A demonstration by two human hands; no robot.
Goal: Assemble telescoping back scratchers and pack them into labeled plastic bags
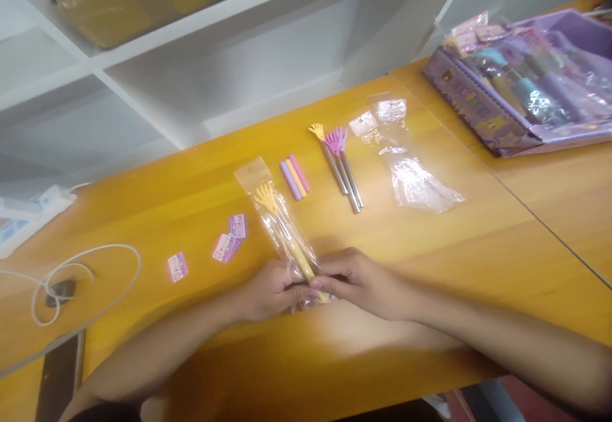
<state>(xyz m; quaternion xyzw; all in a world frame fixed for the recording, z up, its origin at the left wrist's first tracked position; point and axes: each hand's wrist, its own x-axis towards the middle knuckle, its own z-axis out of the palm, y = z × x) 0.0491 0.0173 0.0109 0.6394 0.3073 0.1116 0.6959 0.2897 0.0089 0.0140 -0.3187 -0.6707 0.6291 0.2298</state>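
A yellow back scratcher with a hand-shaped head lies inside a clear plastic bag. Both my left hand and my right hand grip its handle end through the bag, thumbs on top and close together. The head points away from me, up and left. Just beyond it are short coloured handle sleeves in purple, yellow and pink. Farther right lie back scratchers with bare metal rods, their heads yellow, pink and purple. Small printed cards rest left of the bag, with another card farther left.
Empty clear bags lie to the right on the wooden table. A purple display box of bagged back scratchers stands at the back right. On the left are a white cable, a power strip and a phone. White shelving stands behind.
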